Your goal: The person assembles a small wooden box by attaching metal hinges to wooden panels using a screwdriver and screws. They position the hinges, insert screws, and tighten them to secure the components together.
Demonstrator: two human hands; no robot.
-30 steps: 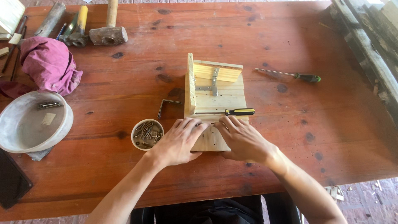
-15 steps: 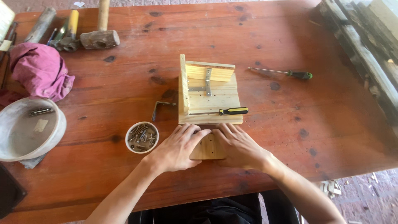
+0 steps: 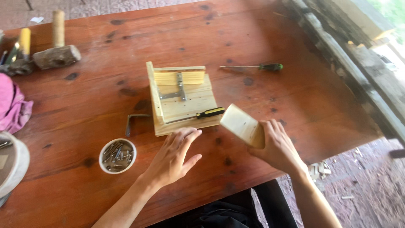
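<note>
Pale raw wood block (image 3: 241,124) and box (image 3: 182,99), matt; reddish stained wood surface (image 3: 105,97), slightly glossy; metal nails in cup (image 3: 117,156); pink cloth (image 3: 12,107).

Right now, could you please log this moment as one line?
right hand: holds block | left hand: open, near frame | cup: on table

I'm only getting 1 view: head cam looking steeply down at the wooden table (image 3: 295,105), fairly close, tilted slightly.
</note>
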